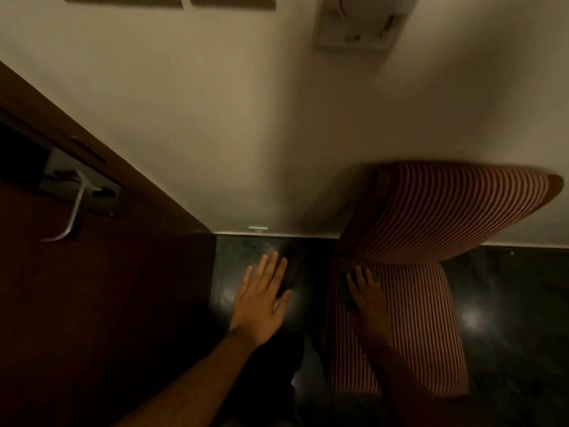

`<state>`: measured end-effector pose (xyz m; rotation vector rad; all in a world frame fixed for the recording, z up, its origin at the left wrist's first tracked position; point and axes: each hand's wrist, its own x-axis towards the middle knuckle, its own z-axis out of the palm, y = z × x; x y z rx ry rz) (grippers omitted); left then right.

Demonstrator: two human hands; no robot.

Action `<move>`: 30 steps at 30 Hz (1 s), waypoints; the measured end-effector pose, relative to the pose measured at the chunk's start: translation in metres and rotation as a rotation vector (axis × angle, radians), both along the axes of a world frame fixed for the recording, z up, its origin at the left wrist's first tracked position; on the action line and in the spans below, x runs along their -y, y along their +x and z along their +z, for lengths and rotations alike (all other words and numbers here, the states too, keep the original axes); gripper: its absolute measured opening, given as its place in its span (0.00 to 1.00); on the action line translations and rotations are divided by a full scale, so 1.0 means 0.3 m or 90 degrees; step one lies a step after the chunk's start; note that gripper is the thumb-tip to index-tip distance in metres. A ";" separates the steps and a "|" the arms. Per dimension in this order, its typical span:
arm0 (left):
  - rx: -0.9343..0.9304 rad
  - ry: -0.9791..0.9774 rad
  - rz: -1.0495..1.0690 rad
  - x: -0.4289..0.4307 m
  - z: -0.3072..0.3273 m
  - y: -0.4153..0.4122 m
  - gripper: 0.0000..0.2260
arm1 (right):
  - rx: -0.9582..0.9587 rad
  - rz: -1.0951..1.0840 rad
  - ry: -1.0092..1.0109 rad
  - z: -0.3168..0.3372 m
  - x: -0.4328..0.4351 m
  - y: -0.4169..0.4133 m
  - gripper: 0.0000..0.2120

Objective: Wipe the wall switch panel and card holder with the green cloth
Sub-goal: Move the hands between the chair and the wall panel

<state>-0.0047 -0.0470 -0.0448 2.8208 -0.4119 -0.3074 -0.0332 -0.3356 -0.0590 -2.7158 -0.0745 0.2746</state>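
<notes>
The green cloth lies on the seat of a striped chair, mostly covered by my right hand, whose fingers rest on it. My left hand hovers over the dark floor with fingers spread and nothing in it. High on the cream wall, the card holder shows at the top right. Two switch panels are cut off by the top edge, left of it. Both are far above my hands. The view is dim and blurred.
A red-and-white striped chair stands against the wall on the right. A dark wooden door with a metal lever handle fills the left. The floor is dark and glossy. A small doorstop sits at the wall's base.
</notes>
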 end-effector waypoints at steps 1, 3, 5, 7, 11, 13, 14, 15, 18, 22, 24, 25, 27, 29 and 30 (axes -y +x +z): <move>-0.021 0.010 -0.004 0.011 -0.028 -0.022 0.33 | -0.023 -0.009 -0.002 -0.043 0.025 -0.017 0.40; -0.064 0.021 -0.011 0.022 -0.074 -0.061 0.33 | -0.090 -0.024 -0.017 -0.113 0.066 -0.037 0.38; -0.100 0.022 -0.016 0.040 -0.130 -0.097 0.34 | -0.167 -0.011 -0.047 -0.195 0.106 -0.054 0.37; -0.121 0.025 -0.023 0.055 -0.175 -0.120 0.34 | -0.212 -0.009 -0.074 -0.260 0.131 -0.057 0.38; -0.136 0.032 -0.034 0.083 -0.246 -0.140 0.34 | -0.229 -0.038 -0.085 -0.351 0.163 -0.035 0.39; -0.136 0.036 -0.042 0.100 -0.276 -0.139 0.33 | -0.228 -0.046 -0.078 -0.388 0.177 -0.015 0.38; -0.141 0.037 -0.049 0.109 -0.291 -0.136 0.33 | -0.229 -0.051 -0.073 -0.407 0.184 -0.005 0.37; -0.150 0.039 -0.057 0.119 -0.305 -0.129 0.33 | -0.232 -0.059 -0.071 -0.423 0.190 0.003 0.37; -0.165 0.056 -0.067 0.146 -0.349 -0.097 0.34 | -0.237 -0.093 -0.080 -0.466 0.205 0.015 0.38; -0.183 0.054 -0.076 0.175 -0.401 -0.050 0.34 | -0.225 -0.116 -0.083 -0.529 0.215 0.023 0.37; -0.178 0.046 -0.078 0.187 -0.415 -0.032 0.34 | -0.219 -0.124 -0.082 -0.561 0.212 0.033 0.37; -0.176 0.045 -0.079 0.191 -0.419 -0.025 0.34 | -0.217 -0.126 -0.079 -0.574 0.210 0.039 0.37; -0.176 0.051 -0.083 0.194 -0.430 -0.021 0.34 | -0.218 -0.121 -0.077 -0.603 0.203 0.047 0.38; -0.180 0.058 -0.086 0.189 -0.444 -0.028 0.33 | -0.217 -0.115 -0.080 -0.623 0.195 0.043 0.39; -0.183 0.065 -0.087 0.184 -0.449 -0.031 0.33 | -0.215 -0.116 -0.083 -0.631 0.192 0.036 0.39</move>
